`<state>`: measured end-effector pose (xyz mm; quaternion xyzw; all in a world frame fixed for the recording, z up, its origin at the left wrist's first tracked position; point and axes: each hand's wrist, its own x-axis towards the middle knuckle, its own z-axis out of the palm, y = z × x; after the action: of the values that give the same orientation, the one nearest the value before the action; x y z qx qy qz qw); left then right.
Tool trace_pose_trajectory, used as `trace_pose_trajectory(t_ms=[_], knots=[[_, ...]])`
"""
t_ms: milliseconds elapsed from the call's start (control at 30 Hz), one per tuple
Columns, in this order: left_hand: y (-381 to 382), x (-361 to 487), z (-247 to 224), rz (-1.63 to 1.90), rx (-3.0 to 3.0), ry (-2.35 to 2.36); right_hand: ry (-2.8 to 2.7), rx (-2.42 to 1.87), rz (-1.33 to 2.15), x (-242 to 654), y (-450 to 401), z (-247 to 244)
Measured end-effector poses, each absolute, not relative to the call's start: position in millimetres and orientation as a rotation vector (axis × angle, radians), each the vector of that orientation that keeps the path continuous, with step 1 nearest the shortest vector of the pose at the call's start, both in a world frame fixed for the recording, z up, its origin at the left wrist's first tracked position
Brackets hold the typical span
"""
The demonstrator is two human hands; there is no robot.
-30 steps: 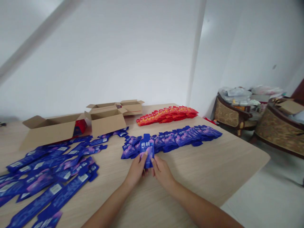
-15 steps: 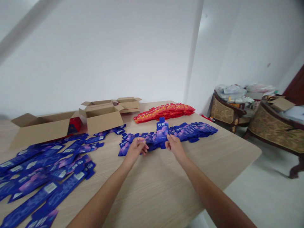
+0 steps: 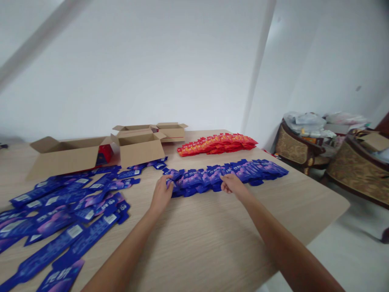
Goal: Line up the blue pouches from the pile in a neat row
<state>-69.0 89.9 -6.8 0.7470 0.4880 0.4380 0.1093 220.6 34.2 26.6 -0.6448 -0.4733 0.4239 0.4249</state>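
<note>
The pale wood-grain table (image 3: 197, 243) carried every item and served as the reference. Nearest the viewer, both bare forearms extended forward over its front portion. The left hand (image 3: 162, 194) rested at the left end of the overlapping row of flat blue-purple foil pouches (image 3: 225, 175), its fingers (image 3: 169, 186) curled onto the end pouch; whether they pinched it could not be told. The right hand (image 3: 231, 184) lay on the row's near edge around mid-length, its fingers bent closed against a pouch there. The row sat at mid-table, immediately beyond both sets of fingertips, its long axis running left to right and slightly away toward the table's right edge. Both hands were about equally near it. Loose flat blue cartons (image 3: 60, 211) covered the table's left side. Farther back lay a parallel row of red-orange pouches (image 3: 219, 144) and open brown cardboard boxes (image 3: 139, 148).
</note>
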Motion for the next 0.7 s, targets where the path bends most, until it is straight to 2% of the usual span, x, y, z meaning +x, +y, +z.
trace_pose_trajectory(t_ms=[200, 500, 700], knots=[[122.3, -96.5, 0.2, 1.033, 2.328, 1.695, -1.246, -1.714, 0.987, 229.9, 31.4, 24.4], [157.5, -65.8, 11.0, 0.428, 2.505, 1.649, -1.296, -1.847, 0.874, 237.3, 31.6, 16.1], [150.2, -55.2, 14.5, 0.283, 2.620, 1.666, -1.323, -1.913, 0.795, 241.8, 25.6, 13.6]])
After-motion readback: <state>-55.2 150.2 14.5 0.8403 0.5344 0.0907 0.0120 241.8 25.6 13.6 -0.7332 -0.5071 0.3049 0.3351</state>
